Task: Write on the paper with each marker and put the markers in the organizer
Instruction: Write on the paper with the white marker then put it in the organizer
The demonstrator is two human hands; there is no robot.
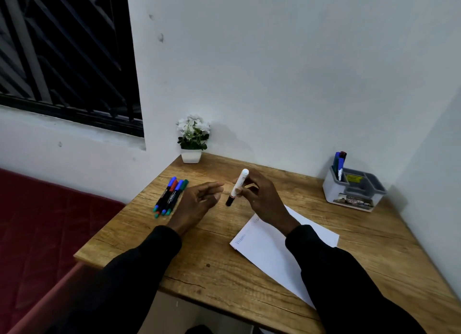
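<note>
The wooden surface (224, 271) carries the paper (269, 249) under my right forearm (faint writing along its left edge). The grey organizer (354, 191) stands far right, with upright markers (339, 164) in one compartment. My left hand (197, 204) is loosely spread, holding nothing, beside four loose markers (171, 196). My right hand (264, 199) pinches a white marker (239, 184), dark end down.

Nothing reads in full. On the paper (264, 256), a faint blue handwritten line (241, 239) along its left edge seems to begin "Vid"; the rest is too pale. The organizer (355, 199) at the worktop's (219, 271) far right corner has a yellow label (354, 178) inside and a printed sticker (355, 201) on its front, both blurred. The barrel print on the markers (169, 196) near the left edge is too small to read.
</note>
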